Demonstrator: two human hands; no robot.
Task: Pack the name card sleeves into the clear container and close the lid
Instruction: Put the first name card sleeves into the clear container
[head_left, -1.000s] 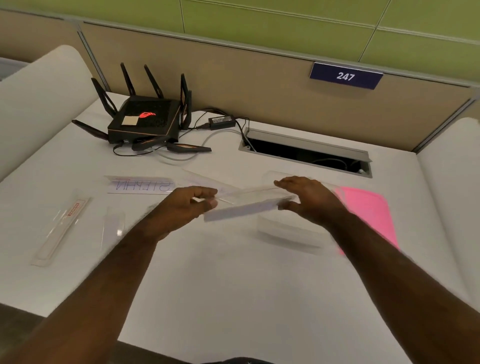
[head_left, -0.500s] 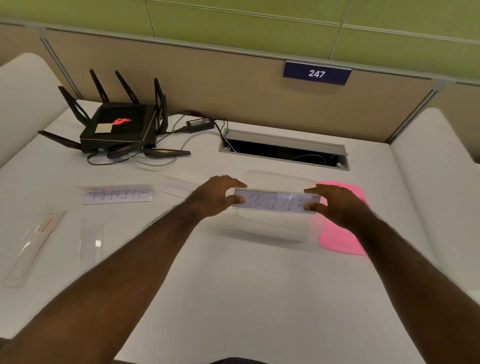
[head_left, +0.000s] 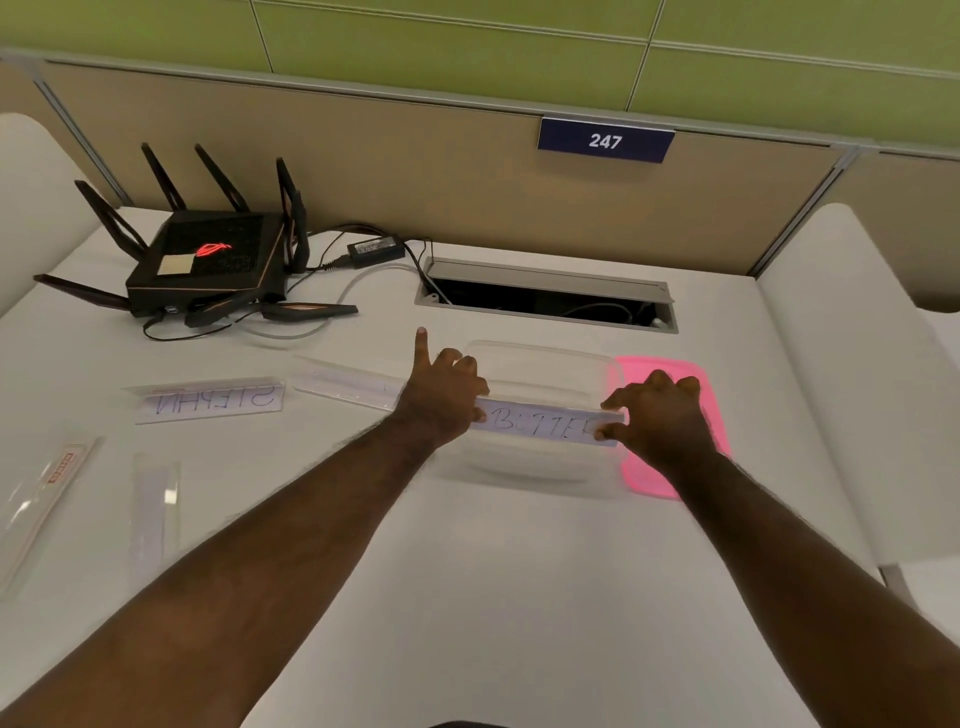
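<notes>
Since half a second ago, the left hand has raised its index finger; both hands otherwise still pinch the ends of the handwritten name card sleeve over the clear container, right hand covering the pink lid on the worktop.

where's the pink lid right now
The pink lid lies flat on the white desk, right of centre in the head view, against the clear container's right side and partly under the right hand.
</notes>
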